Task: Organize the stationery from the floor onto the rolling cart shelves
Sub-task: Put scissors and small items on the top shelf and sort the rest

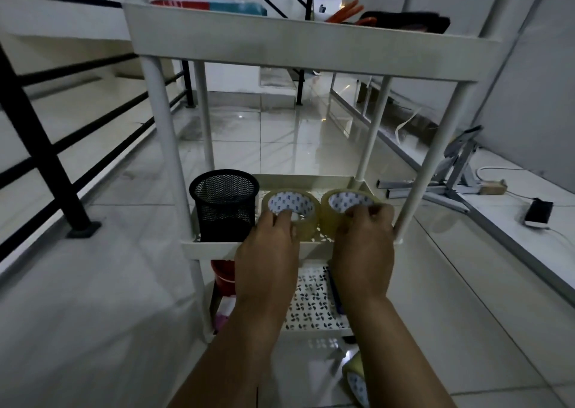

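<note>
A white rolling cart (311, 38) stands in front of me. On its middle shelf (211, 247) sit a black mesh pen cup (224, 208) and two rolls of clear packing tape. My left hand (267, 258) grips the left roll (306, 210) at its near rim. My right hand (364, 249) pinches the right roll (342, 200) the same way. Both rolls rest on the shelf, side by side. A third tape roll (356, 379) lies on the floor below my right forearm.
The top shelf holds a colourful box (217, 5), orange-handled scissors (345, 14) and a black pouch (407, 21). The bottom shelf (314, 301) carries a red container (222, 278) and a blue pen (336, 295). A black railing (46, 158) runs left; a metal stand (457, 171) and phone (538, 214) lie right.
</note>
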